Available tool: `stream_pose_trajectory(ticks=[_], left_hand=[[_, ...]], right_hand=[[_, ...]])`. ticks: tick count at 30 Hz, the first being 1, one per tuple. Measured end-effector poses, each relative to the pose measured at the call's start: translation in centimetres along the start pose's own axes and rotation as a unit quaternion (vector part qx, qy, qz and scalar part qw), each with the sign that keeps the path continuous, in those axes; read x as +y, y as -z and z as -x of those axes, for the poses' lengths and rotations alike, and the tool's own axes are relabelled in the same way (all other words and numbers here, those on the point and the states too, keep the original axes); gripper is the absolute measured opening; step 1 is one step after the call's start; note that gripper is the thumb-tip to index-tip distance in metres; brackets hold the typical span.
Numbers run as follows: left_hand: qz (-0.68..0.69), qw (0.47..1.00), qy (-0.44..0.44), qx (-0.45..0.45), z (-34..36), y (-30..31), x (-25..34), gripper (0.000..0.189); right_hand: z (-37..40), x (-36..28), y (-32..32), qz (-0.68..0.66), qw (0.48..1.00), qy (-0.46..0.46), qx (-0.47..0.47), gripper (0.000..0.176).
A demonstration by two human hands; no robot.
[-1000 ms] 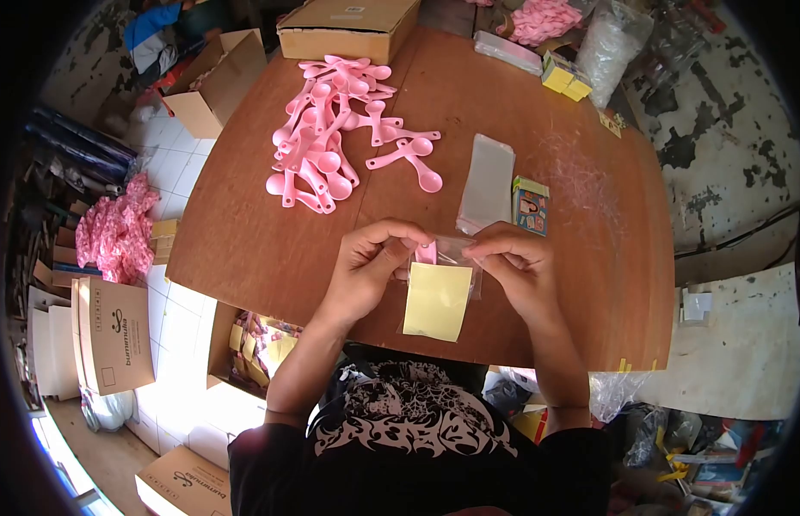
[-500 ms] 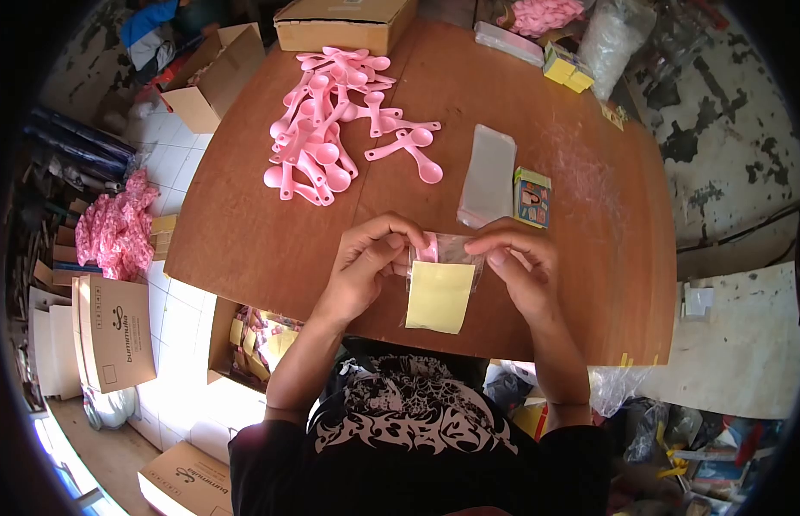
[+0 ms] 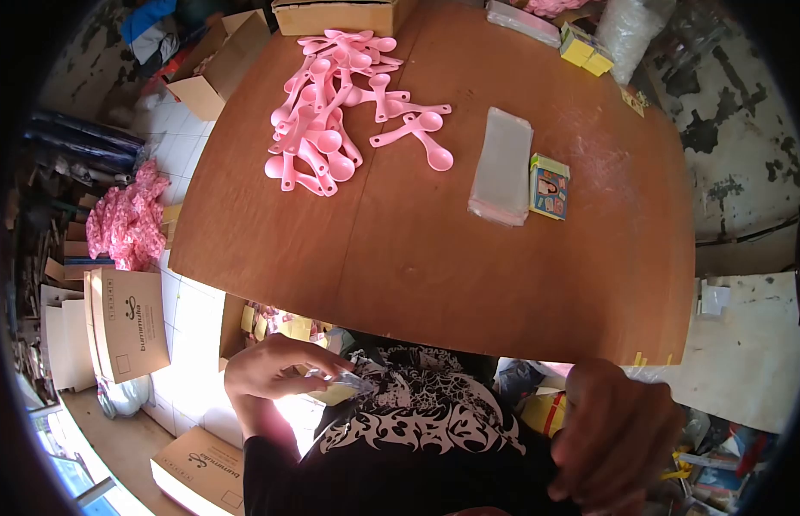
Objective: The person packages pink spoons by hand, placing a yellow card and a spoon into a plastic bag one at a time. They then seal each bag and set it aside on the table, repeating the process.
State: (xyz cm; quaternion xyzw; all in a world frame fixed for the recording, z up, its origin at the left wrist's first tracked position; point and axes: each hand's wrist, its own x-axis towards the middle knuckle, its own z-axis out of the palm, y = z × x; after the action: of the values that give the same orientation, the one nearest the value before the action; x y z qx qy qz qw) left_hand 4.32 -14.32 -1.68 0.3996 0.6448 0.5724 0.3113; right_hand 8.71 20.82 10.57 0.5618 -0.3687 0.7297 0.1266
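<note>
My left hand, below the table's front edge, has its fingers closed on a small clear packet with yellow in it. My right hand is raised near the camera at the lower right, blurred, its fingers curled; what it holds, if anything, is hidden. On the brown table, a pile of pink spoons lies at the back left, with a few spoons crossed beside it. A stack of clear plastic sleeves lies right of them, next to a stack of small printed cards.
A cardboard box, yellow boxes and a plastic bag stand along the table's far side. An open carton with packets is under the left front edge. Closed cartons and pink wrap are at the left.
Both hands have left the table's front area and parted. My left hand has moved down and left with the packet; my right hand has let go of it and moved down and right.
</note>
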Motion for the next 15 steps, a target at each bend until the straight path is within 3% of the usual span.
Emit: stream_pose_trajectory(ticks=[1,3,4,6,7,9,10,11,13,14,15], left_hand=[[-0.011,0.998,0.056,0.011,1.6,0.1,-0.7,0.027],[0.049,0.974,0.178,0.134,6.3,-0.7,-5.8,0.031],[0.049,0.974,0.179,0.131,7.9,-0.9,-7.8,0.031],[-0.072,0.889,0.353,0.283,9.8,-1.2,-10.7,0.035],[-0.072,0.889,0.352,0.282,10.6,-1.4,-11.7,0.035],[-0.232,0.753,0.570,0.233,10.5,-1.6,-11.8,0.040],[-0.208,0.737,0.612,0.198,10.5,-1.5,-11.7,0.040],[-0.208,0.738,0.611,0.198,11.0,-1.7,-12.6,0.040],[-0.091,0.845,0.475,0.231,12.5,-2.4,-15.1,0.036],[-0.088,0.870,0.439,0.204,9.5,-2.5,-11.8,0.027],[-0.086,0.872,0.437,0.205,7.3,-2.4,-9.6,0.027]], right_hand=[[-0.4,0.6,-1.2,-0.001,1.000,0.001,0.009,0.019],[-3.7,2.0,-3.6,-0.012,0.970,0.184,0.159,0.034],[-3.6,1.7,-3.2,-0.010,0.970,0.185,0.160,0.034],[-3.2,0.3,-1.7,-0.044,0.993,0.095,0.058,0.029],[-3.0,-0.3,-0.8,-0.061,0.997,0.050,0.006,0.026],[-3.0,-0.8,0.7,-0.096,0.989,-0.043,-0.100,0.022],[-2.7,-0.1,1.6,-0.031,0.993,-0.037,-0.105,0.018],[-1.8,0.7,2.4,0.035,0.993,-0.030,-0.111,0.014],[1.3,0.8,3.0,0.234,0.947,-0.220,0.008,0.013],[0.0,1.4,5.4,0.363,0.845,-0.390,-0.052,0.009],[2.3,3.4,8.1,0.456,0.776,-0.436,-0.008,0.012]])
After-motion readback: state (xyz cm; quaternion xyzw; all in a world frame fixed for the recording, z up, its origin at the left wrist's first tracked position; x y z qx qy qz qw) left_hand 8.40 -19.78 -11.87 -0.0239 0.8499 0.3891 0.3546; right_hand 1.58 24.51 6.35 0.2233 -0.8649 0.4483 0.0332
